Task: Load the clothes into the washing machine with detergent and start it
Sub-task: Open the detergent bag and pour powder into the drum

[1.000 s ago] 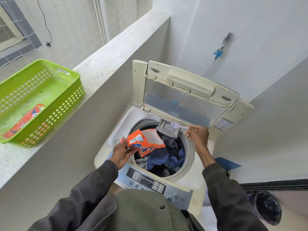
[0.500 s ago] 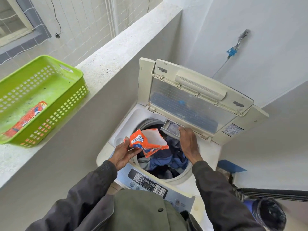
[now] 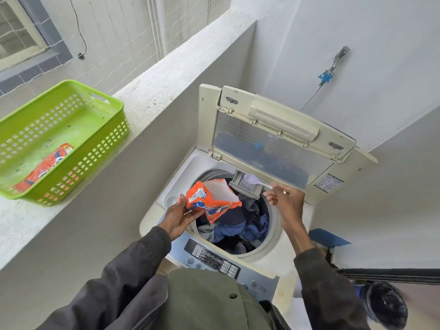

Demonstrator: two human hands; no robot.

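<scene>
A top-loading washing machine (image 3: 292, 244) stands with its lid (image 3: 273, 139) raised. Blue and grey clothes (image 3: 238, 227) fill the drum. At the drum's far rim the detergent drawer (image 3: 240, 185) is pulled out. My left hand (image 3: 177, 216) holds an opened orange detergent packet (image 3: 210, 202) over the drum's left side. My right hand (image 3: 284, 198) pinches the handle of a white plastic spoon (image 3: 252, 181), whose bowl hovers over the drawer. The control panel (image 3: 212, 258) runs along the near edge.
A green plastic basket (image 3: 95, 153) sits on the concrete ledge (image 3: 152, 91) at left, with another orange packet (image 3: 45, 167) inside. A tap and hose (image 3: 329, 72) are on the white wall behind. A dark bucket (image 3: 383, 306) stands at lower right.
My right hand drew back from the detergent drawer and now holds the white spoon over it. The left hand and packet stayed roughly in place.
</scene>
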